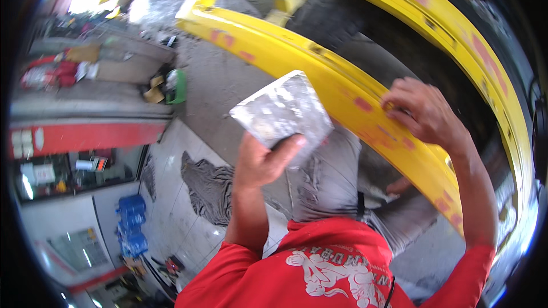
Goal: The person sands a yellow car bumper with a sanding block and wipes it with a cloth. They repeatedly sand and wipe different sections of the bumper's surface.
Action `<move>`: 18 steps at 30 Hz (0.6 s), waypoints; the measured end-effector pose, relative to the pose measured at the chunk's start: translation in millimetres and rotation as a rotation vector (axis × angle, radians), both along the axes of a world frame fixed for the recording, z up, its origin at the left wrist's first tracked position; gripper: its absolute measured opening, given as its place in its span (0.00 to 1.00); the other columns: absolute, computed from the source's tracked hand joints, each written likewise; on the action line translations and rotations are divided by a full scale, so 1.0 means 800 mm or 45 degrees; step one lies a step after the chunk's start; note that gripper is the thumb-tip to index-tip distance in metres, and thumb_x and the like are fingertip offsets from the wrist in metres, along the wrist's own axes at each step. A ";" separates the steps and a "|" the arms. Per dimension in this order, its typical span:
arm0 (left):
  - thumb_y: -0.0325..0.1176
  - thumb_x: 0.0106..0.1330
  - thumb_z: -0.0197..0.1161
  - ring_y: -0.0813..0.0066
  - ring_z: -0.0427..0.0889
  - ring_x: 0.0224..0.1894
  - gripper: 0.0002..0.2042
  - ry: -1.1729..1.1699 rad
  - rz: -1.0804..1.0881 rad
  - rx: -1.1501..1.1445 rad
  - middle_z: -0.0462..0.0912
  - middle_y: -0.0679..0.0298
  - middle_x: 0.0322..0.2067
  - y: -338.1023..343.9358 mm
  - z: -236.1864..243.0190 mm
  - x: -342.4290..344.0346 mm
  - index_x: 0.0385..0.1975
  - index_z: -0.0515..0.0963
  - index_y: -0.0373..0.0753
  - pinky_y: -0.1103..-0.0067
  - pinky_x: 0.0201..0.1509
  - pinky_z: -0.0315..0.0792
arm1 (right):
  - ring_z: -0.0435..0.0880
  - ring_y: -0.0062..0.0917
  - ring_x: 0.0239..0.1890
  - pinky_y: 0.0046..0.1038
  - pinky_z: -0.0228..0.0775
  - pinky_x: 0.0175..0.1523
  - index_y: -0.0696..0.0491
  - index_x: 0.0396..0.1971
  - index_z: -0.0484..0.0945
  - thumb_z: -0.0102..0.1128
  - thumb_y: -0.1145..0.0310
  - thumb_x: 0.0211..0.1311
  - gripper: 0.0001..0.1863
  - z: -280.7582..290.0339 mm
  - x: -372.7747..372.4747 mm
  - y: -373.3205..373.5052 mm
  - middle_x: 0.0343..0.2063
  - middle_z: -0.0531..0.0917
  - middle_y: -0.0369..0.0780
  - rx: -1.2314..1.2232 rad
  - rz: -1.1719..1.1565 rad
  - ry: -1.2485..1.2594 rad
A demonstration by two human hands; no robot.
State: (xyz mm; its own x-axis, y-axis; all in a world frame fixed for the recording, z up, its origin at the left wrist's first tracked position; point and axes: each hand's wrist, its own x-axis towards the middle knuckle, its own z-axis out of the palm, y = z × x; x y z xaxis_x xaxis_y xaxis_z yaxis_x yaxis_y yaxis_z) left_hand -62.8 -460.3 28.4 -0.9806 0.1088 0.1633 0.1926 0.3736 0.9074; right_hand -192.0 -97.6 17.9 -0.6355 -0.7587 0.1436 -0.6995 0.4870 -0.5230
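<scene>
My left hand holds a flat, square, grey-white smeared board by its near edge, with the thumb lying on top. To its right runs a long yellow car body panel dotted with pinkish-red patches. My right hand is at the upper edge of that panel, its fingers bent and drawn together. Whatever the fingers may pinch is hidden, and I cannot tell whether they touch the paint.
Beyond the panel is a dark opening framed by a curved yellow rim. A crumpled dark cloth lies on the tiled floor to the left. Farther left stand blue water jugs, a green bin and a red-edged counter.
</scene>
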 end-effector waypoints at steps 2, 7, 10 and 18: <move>0.32 0.76 0.75 0.54 0.94 0.53 0.13 0.038 0.001 -0.048 0.94 0.55 0.51 0.003 0.004 -0.002 0.55 0.89 0.35 0.64 0.62 0.82 | 0.85 0.42 0.45 0.45 0.77 0.48 0.49 0.42 0.85 0.74 0.68 0.70 0.06 0.002 0.004 -0.005 0.38 0.84 0.41 -0.047 -0.040 0.013; 0.29 0.76 0.73 0.52 0.94 0.47 0.12 0.131 -0.031 0.011 0.94 0.50 0.47 0.008 0.009 -0.003 0.55 0.87 0.33 0.64 0.55 0.84 | 0.86 0.39 0.41 0.41 0.80 0.44 0.51 0.39 0.86 0.77 0.73 0.67 0.06 0.003 0.013 -0.017 0.35 0.85 0.41 -0.179 -0.096 0.017; 0.29 0.76 0.73 0.54 0.94 0.45 0.12 0.116 -0.036 0.076 0.94 0.50 0.46 0.008 0.005 -0.002 0.54 0.87 0.32 0.64 0.52 0.84 | 0.86 0.39 0.40 0.40 0.82 0.43 0.52 0.38 0.87 0.78 0.74 0.68 0.06 0.002 0.011 -0.016 0.35 0.85 0.41 -0.121 -0.115 0.003; 0.26 0.76 0.75 0.66 0.91 0.52 0.17 0.008 -0.106 0.025 0.93 0.58 0.52 -0.007 -0.010 0.004 0.62 0.85 0.33 0.69 0.60 0.81 | 0.86 0.39 0.40 0.40 0.81 0.44 0.53 0.37 0.86 0.77 0.74 0.68 0.05 0.000 0.007 -0.016 0.36 0.85 0.42 -0.098 -0.102 0.017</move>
